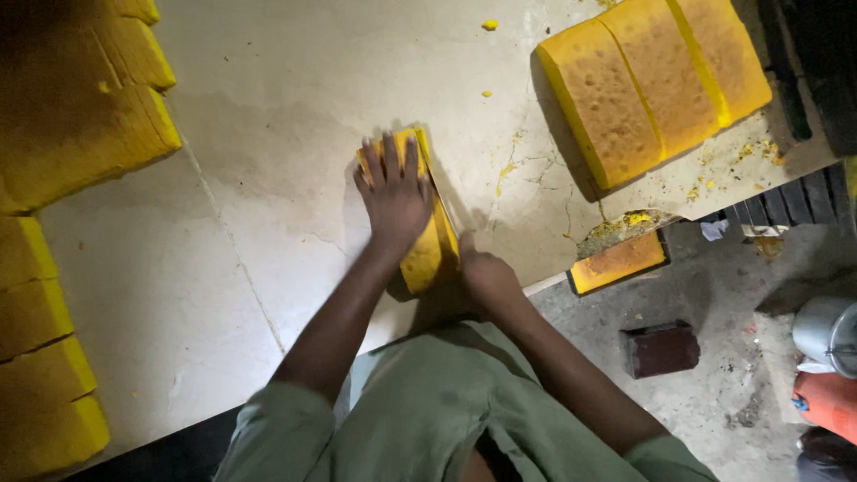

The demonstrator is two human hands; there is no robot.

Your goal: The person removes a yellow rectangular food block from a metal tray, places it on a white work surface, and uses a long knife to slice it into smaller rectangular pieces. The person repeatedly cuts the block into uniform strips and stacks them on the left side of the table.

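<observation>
A yellow foam block (428,245) lies on the pale table top (268,178) near its front edge. My left hand (393,187) presses flat on top of it, fingers spread. My right hand (486,272) is at the block's near right end, fingers curled; whatever it grips is hidden. A thin edge runs along the block's right side.
Large yellow foam slabs (656,80) lie at the table's back right. More foam blocks (80,98) are stacked along the left edge (40,357). Yellow crumbs dot the table. On the floor right: a dark brick (661,348), a yellow piece (620,263), a metal container (826,330).
</observation>
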